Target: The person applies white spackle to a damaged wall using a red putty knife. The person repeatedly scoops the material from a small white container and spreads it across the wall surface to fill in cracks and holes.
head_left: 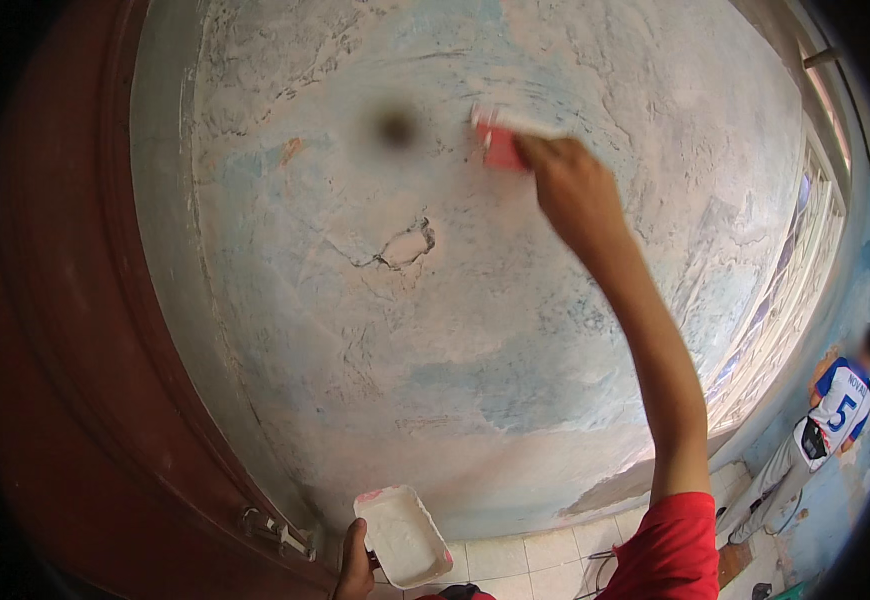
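Note:
My right hand (565, 180) is closed on a red flat scraper (501, 146), its pale edge against the patchy pale-blue and whitish wall (475, 300) in the upper middle of the view. A crack outlines a loose-looking patch (405, 243) below and left of the scraper. Low at the centre left, my left hand (355, 555) grips a white rectangular tray (405, 537) with pink smears on its rim and white paste inside.
A dark red door (65, 300) with a metal bolt (277, 532) curves along the left. On the right are a barred window (775, 300) and a co-worker (830, 420) in a white-and-blue shirt by another wall. Below are floor tiles (550, 548) and a cable (595, 570).

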{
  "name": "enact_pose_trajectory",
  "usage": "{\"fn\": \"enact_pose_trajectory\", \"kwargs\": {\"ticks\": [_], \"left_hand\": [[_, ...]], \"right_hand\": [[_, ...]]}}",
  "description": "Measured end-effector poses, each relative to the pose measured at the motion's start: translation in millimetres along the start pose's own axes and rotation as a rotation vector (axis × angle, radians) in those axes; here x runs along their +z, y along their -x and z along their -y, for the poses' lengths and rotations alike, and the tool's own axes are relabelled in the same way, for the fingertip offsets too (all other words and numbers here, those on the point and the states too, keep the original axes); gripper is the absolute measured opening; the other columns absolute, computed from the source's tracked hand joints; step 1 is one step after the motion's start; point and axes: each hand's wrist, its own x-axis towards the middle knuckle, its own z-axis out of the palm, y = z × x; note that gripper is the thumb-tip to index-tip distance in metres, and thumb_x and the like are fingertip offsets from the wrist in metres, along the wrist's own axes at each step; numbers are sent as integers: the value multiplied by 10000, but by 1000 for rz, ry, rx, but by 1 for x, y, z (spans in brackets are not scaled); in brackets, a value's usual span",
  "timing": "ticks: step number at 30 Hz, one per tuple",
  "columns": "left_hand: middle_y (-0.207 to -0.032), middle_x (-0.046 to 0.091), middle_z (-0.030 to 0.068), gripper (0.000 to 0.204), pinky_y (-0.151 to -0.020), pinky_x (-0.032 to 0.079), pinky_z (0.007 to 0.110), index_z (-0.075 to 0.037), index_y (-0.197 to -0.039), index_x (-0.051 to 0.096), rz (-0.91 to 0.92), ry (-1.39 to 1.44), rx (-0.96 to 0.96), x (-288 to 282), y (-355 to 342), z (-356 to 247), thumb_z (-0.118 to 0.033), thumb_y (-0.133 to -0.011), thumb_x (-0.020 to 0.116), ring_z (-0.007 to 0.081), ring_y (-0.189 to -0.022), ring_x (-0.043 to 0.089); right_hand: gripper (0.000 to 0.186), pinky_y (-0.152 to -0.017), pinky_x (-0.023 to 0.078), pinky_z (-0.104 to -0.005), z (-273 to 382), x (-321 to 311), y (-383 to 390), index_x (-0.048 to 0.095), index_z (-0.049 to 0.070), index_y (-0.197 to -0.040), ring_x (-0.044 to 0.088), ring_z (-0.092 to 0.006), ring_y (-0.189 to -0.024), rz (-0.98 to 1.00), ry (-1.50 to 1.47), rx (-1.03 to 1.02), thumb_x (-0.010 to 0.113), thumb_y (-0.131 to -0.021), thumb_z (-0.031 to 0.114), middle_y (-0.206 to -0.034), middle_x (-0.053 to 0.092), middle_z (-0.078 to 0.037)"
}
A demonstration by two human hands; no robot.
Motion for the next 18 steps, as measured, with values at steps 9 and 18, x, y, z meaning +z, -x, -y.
{"fn": "enact_pose_trajectory", "kwargs": {"ticks": [9,18], "left_hand": [[-1184,683,66,597,-729,597,368,-117,-1382,538,23,-38,29,7,2,-11,-568,-992,518,211,-989,711],[-1374,628,140,668,-1077,474,432,-16,-1461,481,45,22,-46,22,15,-15,-519,-1023,506,285,-1256,615]], "right_hand": [[335,-839,580,-404,41,-10,108,690,8,-1207,675,-330,-989,340,-219,-35,589,-888,22,-1072,720,-170],[338,-888,549,-443,-71,-24,17,713,54,-1220,671,-360,-961,-15,16,18,569,-925,-26,-1113,738,-164]]}}
